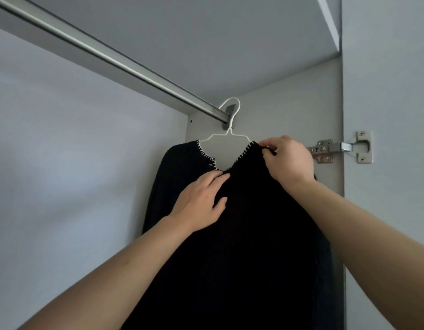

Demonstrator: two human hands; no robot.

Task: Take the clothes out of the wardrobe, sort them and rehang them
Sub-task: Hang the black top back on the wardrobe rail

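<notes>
Head view, looking up into an open wardrobe (pixel 75 151) with pale grey walls. Metal hanging rail (pixel 106 57) runs diagonally from the top left corner down to a bracket on the right side panel. One white wire hanger (pixel 226 134) is hooked over the rail right at that bracket end, and a black knit cardigan (pixel 242 246) with white blanket-stitch trim along the V neckline hangs on it, filling the lower middle of the frame. It looks ribbed, but the fabric is so dark that detail is hard to make out.

Both bare arms reach up from the bottom corners. Left hand (pixel 201 201) rests on the front of the cardigan just below the point of the V, fingers mostly straight and lying flat on the knit, thumb spread out to the side. I'd call it pressing or smoothing contact, not a grab. Right hand (pixel 288 159) is up at the cardigan's right shoulder, where the fabric meets the end of the hanger, with fingers curled and pinching the edge of the knit between thumb and fingertips.

Behind the right hand a steel door hinge (pixel 339 147) is screwed to the side panel, its cup end on the wardrobe door (pixel 392 91) that stands open at the far right.
</notes>
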